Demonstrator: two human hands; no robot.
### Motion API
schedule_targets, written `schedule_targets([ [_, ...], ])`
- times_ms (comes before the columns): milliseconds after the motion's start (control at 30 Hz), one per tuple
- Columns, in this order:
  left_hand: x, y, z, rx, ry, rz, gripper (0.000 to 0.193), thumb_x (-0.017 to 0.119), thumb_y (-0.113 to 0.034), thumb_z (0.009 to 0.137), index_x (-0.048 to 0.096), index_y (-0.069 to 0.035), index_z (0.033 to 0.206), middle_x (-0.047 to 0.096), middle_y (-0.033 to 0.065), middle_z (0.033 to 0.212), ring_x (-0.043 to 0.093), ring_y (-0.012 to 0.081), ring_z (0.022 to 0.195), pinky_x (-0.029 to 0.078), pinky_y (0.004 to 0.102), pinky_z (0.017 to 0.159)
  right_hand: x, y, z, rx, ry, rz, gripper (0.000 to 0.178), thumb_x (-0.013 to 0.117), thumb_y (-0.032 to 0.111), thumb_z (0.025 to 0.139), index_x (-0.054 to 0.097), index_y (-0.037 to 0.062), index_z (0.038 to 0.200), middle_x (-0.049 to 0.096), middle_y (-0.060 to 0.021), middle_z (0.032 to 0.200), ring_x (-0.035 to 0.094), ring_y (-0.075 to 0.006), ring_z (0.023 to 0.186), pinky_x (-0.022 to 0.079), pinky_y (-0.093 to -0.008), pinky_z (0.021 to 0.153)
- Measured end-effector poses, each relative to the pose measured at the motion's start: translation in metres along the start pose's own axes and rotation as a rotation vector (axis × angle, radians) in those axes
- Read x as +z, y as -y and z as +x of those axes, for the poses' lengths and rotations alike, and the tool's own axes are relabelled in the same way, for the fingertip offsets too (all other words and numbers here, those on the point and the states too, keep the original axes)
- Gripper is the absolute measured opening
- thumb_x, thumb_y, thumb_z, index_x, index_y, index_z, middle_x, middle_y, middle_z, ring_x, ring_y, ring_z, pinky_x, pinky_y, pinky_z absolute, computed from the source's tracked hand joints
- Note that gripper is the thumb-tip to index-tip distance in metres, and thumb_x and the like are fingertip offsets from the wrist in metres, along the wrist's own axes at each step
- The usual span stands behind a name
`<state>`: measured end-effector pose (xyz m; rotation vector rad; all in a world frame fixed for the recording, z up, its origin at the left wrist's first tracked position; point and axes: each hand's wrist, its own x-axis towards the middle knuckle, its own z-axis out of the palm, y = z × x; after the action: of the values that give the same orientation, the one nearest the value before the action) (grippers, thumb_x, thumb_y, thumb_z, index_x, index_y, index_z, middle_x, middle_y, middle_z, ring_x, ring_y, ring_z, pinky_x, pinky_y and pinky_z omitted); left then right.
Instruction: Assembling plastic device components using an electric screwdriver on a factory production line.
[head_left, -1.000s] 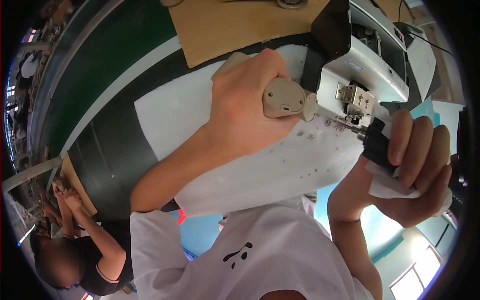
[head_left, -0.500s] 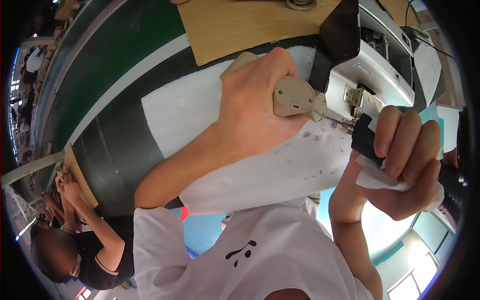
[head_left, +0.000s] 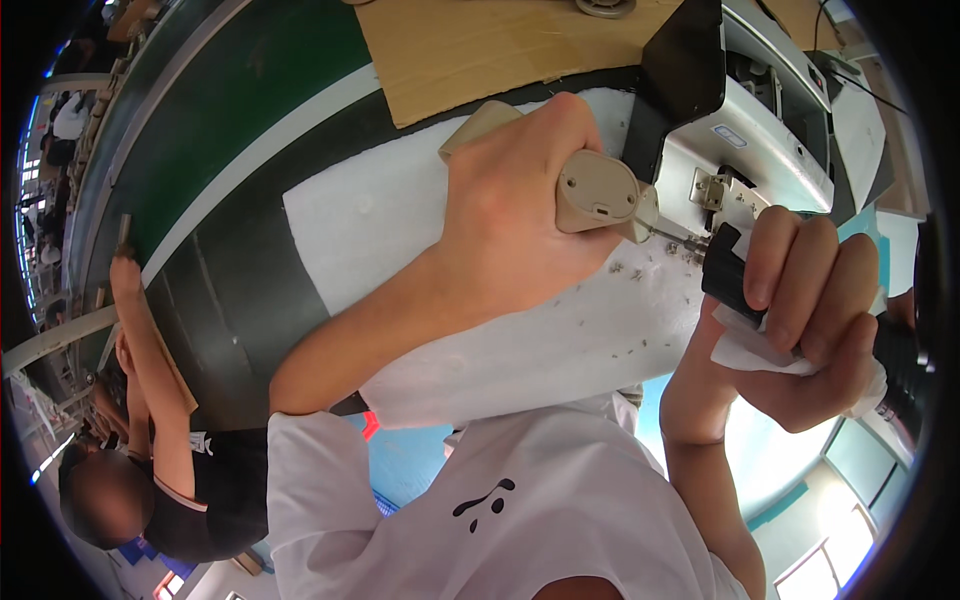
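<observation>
My left hand (head_left: 505, 205) is closed around a beige plastic housing (head_left: 598, 188), whose oval end face shows small holes and a slot. Another beige section (head_left: 480, 128) sticks out behind the fist. In my right hand (head_left: 815, 300) is a black electric screwdriver (head_left: 727, 272), its grip wrapped in white material. The thin bit points left and reaches the small beige end of the housing; whether it sits on a screw is too small to tell. Below the bit, several small screws (head_left: 625, 270) lie scattered on a white foam sheet (head_left: 480, 370).
A metal screw-feeder box (head_left: 765, 140) with a black side plate stands at the right, close to the screwdriver. Flat cardboard (head_left: 455, 65) lies at the back. Beyond the dark table edge runs a green belt (head_left: 240, 110). At the left a co-worker's arm (head_left: 160, 370) reaches over it.
My left hand and the housing have shifted slightly right, and the screwdriver stays at the housing's end. The co-worker's arm has stretched farther out toward the belt.
</observation>
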<state>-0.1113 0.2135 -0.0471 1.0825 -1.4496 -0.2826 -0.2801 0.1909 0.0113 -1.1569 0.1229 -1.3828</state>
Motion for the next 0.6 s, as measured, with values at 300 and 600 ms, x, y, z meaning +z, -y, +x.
schedule_targets([
  [300,-0.002,-0.004,-0.001,-0.031,0.069,0.072,0.040,0.082,0.002,0.057,0.049,-0.008,0.079,0.058,0.0045,0.068,0.055,0.0164,0.055,0.043,0.0272,0.051,-0.006,0.005,0.000,-0.090,0.005,-0.045,0.025,0.044,0.011,0.095,0.056,0.0201,0.115,0.040,0.0036,0.067,0.043,-0.0073,0.057,0.037,-0.0262,0.060],
  [600,0.004,-0.008,-0.002,0.162,0.215,0.221,0.038,0.071,0.005,0.053,0.049,-0.006,0.082,0.050,0.0069,0.068,0.053,0.0259,0.057,0.039,0.0365,0.047,-0.058,0.034,0.016,0.039,-0.117,-0.490,0.028,0.044,0.004,0.091,0.046,0.0045,0.119,0.032,-0.0001,0.064,0.033,-0.0097,0.053,0.034,-0.0289,0.056],
])
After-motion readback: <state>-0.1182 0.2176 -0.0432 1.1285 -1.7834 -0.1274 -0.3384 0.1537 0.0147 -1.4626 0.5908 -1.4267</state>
